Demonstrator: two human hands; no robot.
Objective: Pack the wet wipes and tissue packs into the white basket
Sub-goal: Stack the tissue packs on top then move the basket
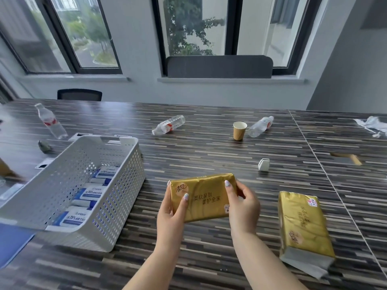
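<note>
Head view shows a gold tissue pack (204, 197) held over the striped table (209, 155), to the right of the white basket (117, 206). The left hand (173, 214) grips the pack at its left end, with the thumb on the printed top face and the fingers curled behind it. The right hand (243, 208) grips the right end in the same way, thumb on top. The pack lies between the two hands, almost level, its long side across the view, and it is well apart from the basket.

Inside the basket, several blue and white wet wipes packs (88, 197) lie in a row along the bottom. A second gold tissue pack (303, 227) lies flat on the table, far to the right of the basket and just beside the right forearm, touched by neither hand.

Beyond the basket, three clear water bottles (168, 124) and a paper cup (239, 130) are on the table.
</note>
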